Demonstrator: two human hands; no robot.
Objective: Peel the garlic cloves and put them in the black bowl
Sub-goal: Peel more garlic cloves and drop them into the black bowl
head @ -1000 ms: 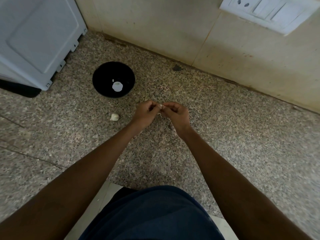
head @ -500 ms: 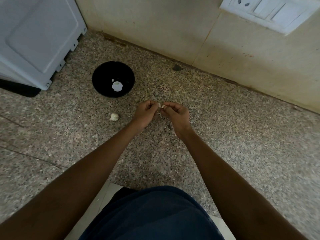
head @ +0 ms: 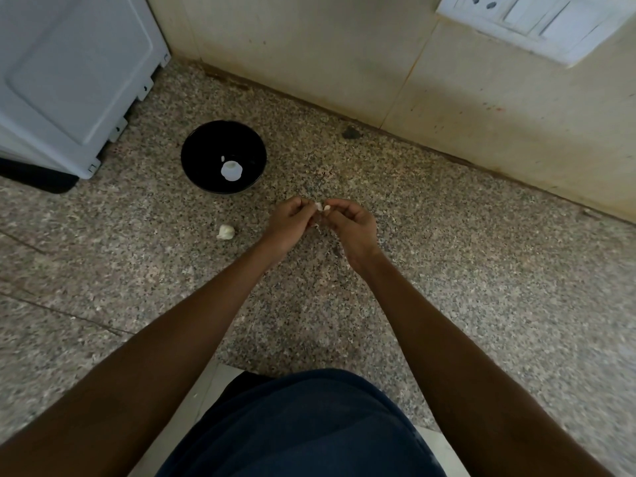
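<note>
I'm pinching the garlic clove (head: pixel 322 207) w/ both hands, left hand (head: pixel 288 222) & right hand (head: pixel 351 226) grips clamped, working skin off near black bowl (head: pixel 223 156).

Your left hand (head: pixel 289 222) and right hand (head: pixel 347 225) pinch a garlic clove (head: pixel 321 207) between them; the black bowl (head: pixel 223 156) sits beyond your left hand.

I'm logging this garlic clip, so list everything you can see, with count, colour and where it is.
black bowl: one, black, on the counter near the white appliance
peeled garlic: one, white, inside the bowl
garlic piece: one, whitish, on the counter below the bowl
garlic clove: one, whitish, pinched between both hands
white appliance: one, far left
switch panel: one, white, on the wall
counter: one, speckled
left hand: pinches the clove
right hand: pinches the clove
</note>
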